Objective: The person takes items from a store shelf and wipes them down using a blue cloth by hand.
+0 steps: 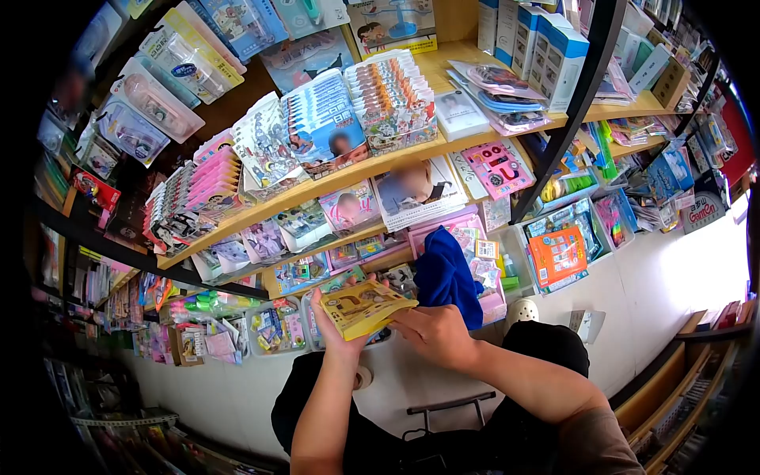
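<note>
My left hand [339, 328] is wrapped around a yellow printed packet [362, 307], which looks thick, perhaps several stacked together. It is held tilted above my lap, with the thumb along its left side. My right hand [438, 334] is closed at the packet's right edge, the fingers pinching there; their tips are partly hidden. Just beyond my right hand, a dark blue cloth [448, 273] drapes over a pink box [492, 305] of small packaged goods.
Wooden shelves [305, 184] ahead hold rows of card packs [324, 119] and hanging blister packs. Plastic bins [273, 328] of packaged goods line the floor below. An orange packet [558, 257] lies in a right-hand bin. A dark metal post [566, 119] stands at the right.
</note>
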`<move>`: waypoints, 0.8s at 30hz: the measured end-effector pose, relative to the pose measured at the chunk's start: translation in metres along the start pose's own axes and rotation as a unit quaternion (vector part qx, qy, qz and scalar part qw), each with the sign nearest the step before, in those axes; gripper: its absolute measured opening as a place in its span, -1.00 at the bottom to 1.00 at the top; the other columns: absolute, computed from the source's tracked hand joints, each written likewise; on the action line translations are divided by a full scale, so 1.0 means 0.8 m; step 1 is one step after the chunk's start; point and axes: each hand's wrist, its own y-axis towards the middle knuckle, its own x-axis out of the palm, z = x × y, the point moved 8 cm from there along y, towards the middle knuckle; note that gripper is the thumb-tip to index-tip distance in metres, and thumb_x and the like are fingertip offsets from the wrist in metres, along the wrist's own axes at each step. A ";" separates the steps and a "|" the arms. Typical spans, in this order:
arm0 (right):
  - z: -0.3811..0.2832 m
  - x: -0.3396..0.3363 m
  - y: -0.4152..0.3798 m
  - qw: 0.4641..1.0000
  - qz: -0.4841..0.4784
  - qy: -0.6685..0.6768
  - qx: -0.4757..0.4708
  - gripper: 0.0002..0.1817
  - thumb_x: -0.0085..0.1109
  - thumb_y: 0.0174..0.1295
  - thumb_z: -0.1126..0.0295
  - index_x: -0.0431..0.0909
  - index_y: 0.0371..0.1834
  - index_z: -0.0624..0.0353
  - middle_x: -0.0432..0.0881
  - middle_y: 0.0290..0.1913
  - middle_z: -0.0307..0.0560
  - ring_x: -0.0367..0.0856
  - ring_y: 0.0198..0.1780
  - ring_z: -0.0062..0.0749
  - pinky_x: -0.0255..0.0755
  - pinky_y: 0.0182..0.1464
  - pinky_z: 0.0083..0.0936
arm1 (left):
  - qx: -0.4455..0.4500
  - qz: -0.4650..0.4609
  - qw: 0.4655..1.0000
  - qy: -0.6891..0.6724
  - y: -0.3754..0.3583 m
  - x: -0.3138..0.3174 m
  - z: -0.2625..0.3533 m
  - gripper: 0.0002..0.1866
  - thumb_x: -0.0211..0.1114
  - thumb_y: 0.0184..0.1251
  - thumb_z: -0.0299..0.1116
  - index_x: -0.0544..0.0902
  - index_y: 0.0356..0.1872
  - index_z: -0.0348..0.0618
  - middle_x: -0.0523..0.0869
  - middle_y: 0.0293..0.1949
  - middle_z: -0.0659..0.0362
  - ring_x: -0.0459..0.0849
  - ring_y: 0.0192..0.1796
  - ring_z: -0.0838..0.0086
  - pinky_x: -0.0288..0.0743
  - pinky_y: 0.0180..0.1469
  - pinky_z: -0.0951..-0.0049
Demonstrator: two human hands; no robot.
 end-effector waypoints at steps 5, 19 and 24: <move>0.002 -0.009 -0.001 0.999 0.015 0.034 0.008 -0.78 0.24 0.03 0.47 0.56 -0.22 0.18 0.60 -0.49 -0.04 0.58 -0.52 -0.24 0.43 -0.53 -0.48 | 0.032 -0.007 0.999 -0.009 0.005 -0.004 0.011 -0.40 0.01 0.11 0.17 0.46 -0.16 -0.26 0.42 0.08 -0.19 0.27 0.21 -0.18 0.09 0.25 -0.14; 0.092 -0.001 -0.030 0.806 0.052 0.466 0.362 -0.71 0.00 0.23 0.59 0.20 -0.05 0.11 0.60 -0.18 -0.02 0.60 -0.21 -0.44 0.54 -0.31 -0.58 | 0.119 -0.178 0.969 0.126 -0.027 0.063 0.067 -0.37 0.09 0.26 -0.13 0.19 0.29 -0.21 0.33 0.26 0.05 0.26 0.31 0.21 0.10 0.32 0.17; 0.096 -0.006 -0.023 0.789 0.035 0.483 0.378 -0.73 0.00 0.25 0.55 0.29 0.01 0.20 0.60 -0.15 -0.04 0.61 -0.17 -0.45 0.56 -0.24 -0.54 | 0.099 -0.109 0.964 0.221 -0.034 0.042 0.067 -0.43 0.00 0.36 -0.13 0.17 0.32 -0.14 0.34 0.26 0.10 0.30 0.29 0.28 0.17 0.28 0.23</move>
